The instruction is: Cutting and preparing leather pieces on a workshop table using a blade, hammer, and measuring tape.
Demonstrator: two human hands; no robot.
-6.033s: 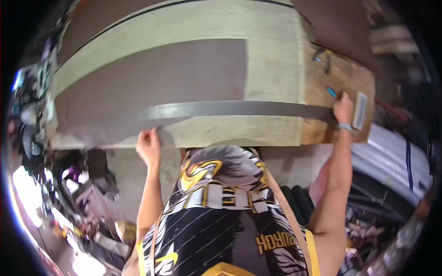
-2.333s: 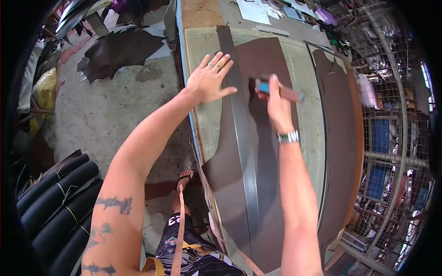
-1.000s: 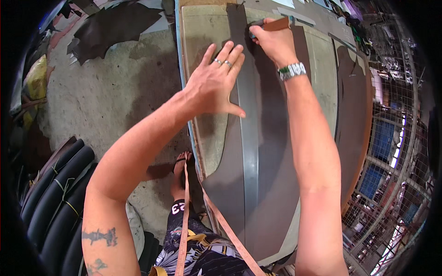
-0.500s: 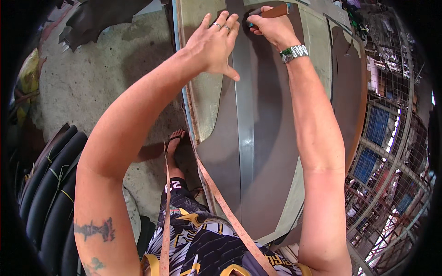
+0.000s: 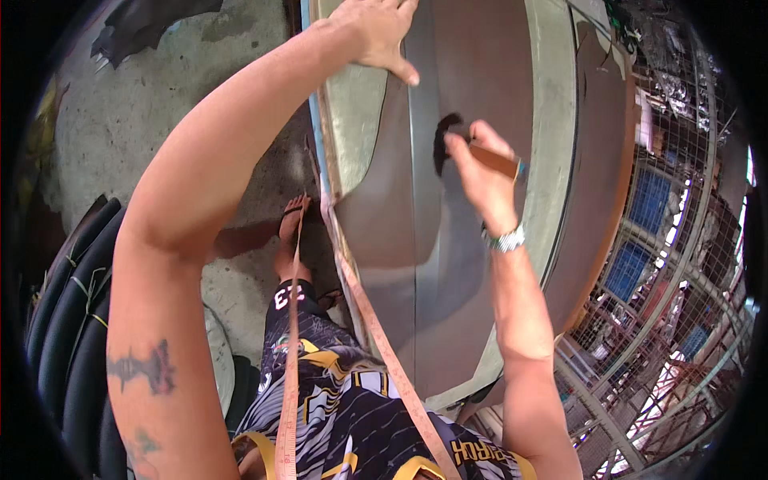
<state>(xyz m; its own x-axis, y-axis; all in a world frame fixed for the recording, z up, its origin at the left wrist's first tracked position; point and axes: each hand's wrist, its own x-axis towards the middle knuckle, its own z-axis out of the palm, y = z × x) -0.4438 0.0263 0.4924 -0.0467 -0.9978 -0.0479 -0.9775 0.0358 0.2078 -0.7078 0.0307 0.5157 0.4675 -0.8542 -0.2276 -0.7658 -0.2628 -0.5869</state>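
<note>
A large dark brown sheet, leather-like (image 5: 472, 312), is spread over the table in front of me. Along its length runs a straight, shiny grey strip (image 5: 426, 264). At the far end my left hand (image 5: 372, 28) lies spread, thumb apart, over the sheet and beside the strip; the top of the picture cuts off its fingertips. My right hand (image 5: 484, 172) is closed around a flat brown-handled tool (image 5: 494, 158), just right of the strip. Motion blurs the tool's working end, and a very dark patch beside the fingers could be part of it or shadow.
A measuring tape (image 5: 392, 352) hangs from my neck over my shirt. Bundled black rolls (image 5: 68, 320) stand at the left, and a dark scrap (image 5: 148, 28) lies on the concrete floor. Another brown sheet (image 5: 596, 160) drapes at the table's right, before a wire-mesh partition (image 5: 680, 208).
My right hand has come toward me along the strip with the tool. My left hand stays spread at the far end, higher in the picture as the view shifts.
</note>
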